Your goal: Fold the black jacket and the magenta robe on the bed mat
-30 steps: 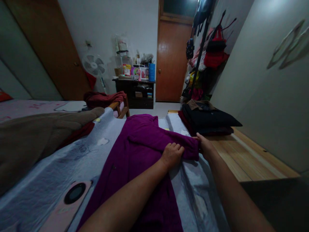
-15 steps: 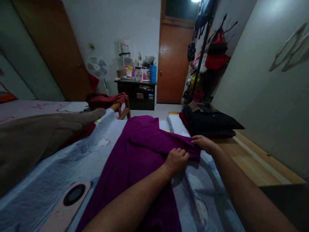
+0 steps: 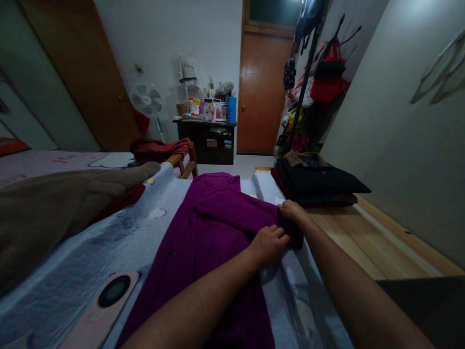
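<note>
A purple long-sleeved garment (image 3: 218, 232) lies spread on the light blue bed sheet (image 3: 123, 232), with one sleeve stretched to the right. My left hand (image 3: 269, 242) is closed on the lower edge of that sleeve, fingers curled over the cloth. On the sleeve's upper edge, my right hand (image 3: 292, 211) pinches the fabric nearer its end. The cuff hangs past both hands toward the right. Below and left of the garment, a pink phone (image 3: 103, 310) with a dark round camera rests on the sheet.
Folded dark clothes (image 3: 319, 179) are stacked on a wooden ledge (image 3: 348, 232) at the right. A brown blanket (image 3: 65, 208) lies along the left. Beyond the bed stand a dark cabinet (image 3: 187, 145) and a white fan (image 3: 147, 99). Bags (image 3: 329, 87) hang at the right.
My right hand has slid a little left along the sleeve's upper edge. My left hand has shifted slightly right, still on the sleeve. The garment's body lies the same.
</note>
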The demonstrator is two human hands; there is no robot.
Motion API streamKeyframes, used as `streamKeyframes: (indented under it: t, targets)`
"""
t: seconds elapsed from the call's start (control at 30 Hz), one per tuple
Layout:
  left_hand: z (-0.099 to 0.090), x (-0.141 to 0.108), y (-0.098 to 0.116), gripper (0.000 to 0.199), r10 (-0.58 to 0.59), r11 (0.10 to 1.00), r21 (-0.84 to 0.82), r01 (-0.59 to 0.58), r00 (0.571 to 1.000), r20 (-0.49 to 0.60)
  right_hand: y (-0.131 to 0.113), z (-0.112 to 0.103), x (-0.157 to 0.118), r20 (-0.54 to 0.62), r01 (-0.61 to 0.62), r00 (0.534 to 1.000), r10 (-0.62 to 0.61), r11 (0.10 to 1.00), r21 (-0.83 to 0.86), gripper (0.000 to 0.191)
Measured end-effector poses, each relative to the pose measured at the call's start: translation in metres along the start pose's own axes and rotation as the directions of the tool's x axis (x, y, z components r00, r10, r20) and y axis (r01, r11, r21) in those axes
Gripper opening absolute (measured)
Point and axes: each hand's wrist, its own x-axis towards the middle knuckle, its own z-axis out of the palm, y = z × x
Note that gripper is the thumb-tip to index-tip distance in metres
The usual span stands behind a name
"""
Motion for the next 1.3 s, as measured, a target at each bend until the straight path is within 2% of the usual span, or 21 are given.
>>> streamKeyframes:
  t: [0.2,0.3,0.37,0.47,0.57,0.67,0.77,0.9,1.07,1.13,1.2,1.23,1.3]
  targets:
    - [0.003,-0.007,-0.006,0.045,0.002,0.954,-0.301,-0.006,1.0,-0.015,-0.004,0.008,-0.009,-0.092,-0.029,0.995,0.029,1.0,0.001,0.034]
    - [0.005,-0.014,-0.011,0.046,0.003,0.902,-0.43,-0.027,0.998,-0.057,-0.009,0.013,-0.018,-0.208,-0.083,0.975,0.072,0.996,-0.045,0.03]
    - [0.003,-0.02,-0.018,0.043,-0.021,0.89,-0.455,-0.011,0.998,-0.065,-0.018,0.016,-0.024,-0.304,-0.11,0.949,0.08,0.991,-0.082,0.031]
    - [-0.007,-0.028,-0.038,0.037,-0.135,0.931,-0.349,0.103,0.988,-0.069,-0.038,0.02,-0.028,-0.328,-0.013,0.944,-0.016,0.996,-0.086,0.038]
    - [-0.017,-0.037,-0.065,0.037,-0.312,0.944,-0.136,0.301,0.947,-0.07,-0.055,0.028,-0.027,-0.236,0.153,0.959,-0.157,0.988,-0.038,0.045]
    - [-0.016,-0.048,-0.086,0.047,-0.426,0.905,0.007,0.426,0.904,0.022,-0.062,0.043,-0.026,-0.137,0.191,0.972,-0.189,0.982,0.0,0.059]
    - [-0.004,-0.059,-0.094,0.057,-0.469,0.883,0.047,0.468,0.87,0.152,-0.059,0.057,-0.024,-0.103,0.181,0.978,-0.18,0.983,-0.003,0.065]
    - [0.009,-0.064,-0.094,0.059,-0.489,0.872,0.056,0.487,0.856,0.17,-0.055,0.061,-0.024,-0.109,0.179,0.978,-0.18,0.984,-0.021,0.066]
    - [0.0,-0.062,-0.097,0.057,-0.453,0.886,0.001,0.463,0.865,0.215,-0.069,0.046,-0.026,-0.042,0.139,0.989,-0.141,0.989,-0.051,0.066]
    - [-0.01,-0.064,-0.103,0.048,-0.439,0.896,-0.003,0.445,0.884,0.162,-0.086,0.043,-0.023,-0.087,0.157,0.984,-0.157,0.988,-0.013,0.061]
    - [-0.02,-0.068,-0.114,0.042,-0.47,0.882,0.05,0.468,0.882,0.046,-0.107,0.043,-0.019,-0.127,0.203,0.973,-0.193,0.976,0.078,0.059]
    - [-0.025,-0.07,-0.12,0.041,-0.502,0.861,0.09,0.501,0.865,-0.016,-0.118,0.045,-0.016,-0.124,0.221,0.971,-0.205,0.966,0.135,0.059]
    - [-0.033,-0.077,-0.136,0.042,-0.583,0.788,0.165,0.593,0.805,-0.112,-0.137,0.051,-0.009,-0.096,0.209,0.977,-0.192,0.949,0.236,0.062]
